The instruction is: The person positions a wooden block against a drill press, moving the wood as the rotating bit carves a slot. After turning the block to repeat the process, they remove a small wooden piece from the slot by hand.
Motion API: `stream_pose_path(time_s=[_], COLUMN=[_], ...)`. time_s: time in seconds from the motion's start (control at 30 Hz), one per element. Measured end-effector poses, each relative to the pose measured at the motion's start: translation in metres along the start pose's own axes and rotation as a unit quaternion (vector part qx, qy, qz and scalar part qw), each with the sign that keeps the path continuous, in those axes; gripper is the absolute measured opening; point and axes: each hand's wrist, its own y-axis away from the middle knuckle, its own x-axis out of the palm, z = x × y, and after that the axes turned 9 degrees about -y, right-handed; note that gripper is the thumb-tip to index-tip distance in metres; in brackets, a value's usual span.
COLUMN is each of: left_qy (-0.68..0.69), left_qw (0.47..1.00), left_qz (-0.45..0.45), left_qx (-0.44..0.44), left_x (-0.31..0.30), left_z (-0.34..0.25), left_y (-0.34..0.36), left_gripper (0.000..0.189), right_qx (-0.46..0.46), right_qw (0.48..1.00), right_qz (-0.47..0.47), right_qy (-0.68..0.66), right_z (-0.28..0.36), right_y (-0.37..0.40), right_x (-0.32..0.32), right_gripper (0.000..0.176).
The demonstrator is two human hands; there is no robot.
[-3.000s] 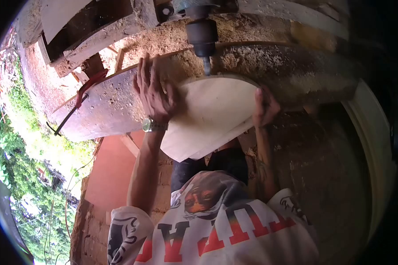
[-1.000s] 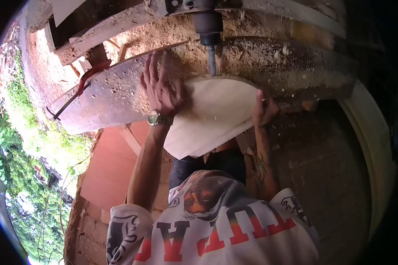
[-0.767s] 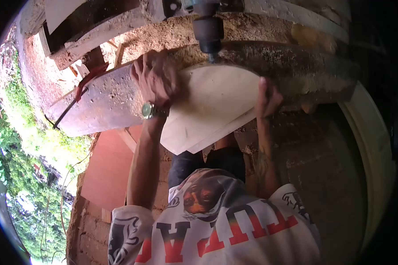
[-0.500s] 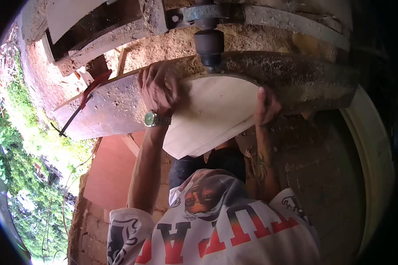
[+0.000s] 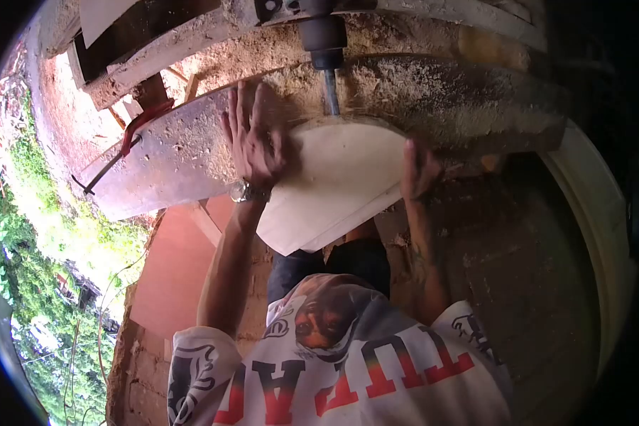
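Observation:
A pale flat wooden panel with a curved far edge lies on the dusty work table and overhangs its near side. A spindle with a metal bit points down at the panel's curved edge. My left hand, a watch at its wrist, lies flat with fingers stretched at the panel's left edge. My right hand is at the right edge, thumb on top, its other fingers partly hidden and blurred.
A clamp with a red handle sits on the table's left end. Sawdust covers the table around the bit. A reddish board leans below on the left. A curved pale piece stands at the right.
The view has shifted, so the machine and table appear higher and further left. More of the bit shows above the panel. My left fingers have straightened forward.

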Motion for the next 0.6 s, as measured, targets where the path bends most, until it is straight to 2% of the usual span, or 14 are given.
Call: stream_pose_path(time_s=[0.13, 0.23, 0.33, 0.43, 0.53, 0.6], left_qy=[0.014, 0.015, 0.008, -0.004, -0.018, -0.03], left_qw=[1.0, 1.0, 1.0, 1.0, 0.999, 0.999], left_qz=[0.002, -0.003, 0.001, -0.008, 0.0, -0.003], left_qx=[-0.012, -0.009, -0.016, -0.016, -0.034, -0.045], left_x=[0.001, 0.002, 0.002, -0.003, -0.006, -0.005], left_z=[0.0, 0.002, 0.001, -0.004, -0.007, -0.006], left_y=[0.015, 0.019, 0.019, 0.014, 0.012, 0.012], left_gripper=[0.078, 0.077, 0.078, 0.078, 0.078, 0.078], right_qx=[-0.02, 0.037, 0.01, 0.003, 0.019, 0.019], right_qw=[0.999, 0.999, 0.999, 0.999, 0.998, 0.998], right_qz=[0.016, 0.022, 0.033, 0.002, 0.056, 0.048], right_qy=[0.038, 0.031, 0.013, -0.042, 0.006, -0.021], right_z=[-0.007, -0.008, 0.009, -0.006, 0.01, 0.001], right_y=[0.012, 0.013, 0.01, 0.012, 0.007, 0.006], right_x=[-0.005, -0.003, -0.001, 0.006, -0.004, -0.002], right_gripper=[0.042, 0.043, 0.041, 0.042, 0.04, 0.039])
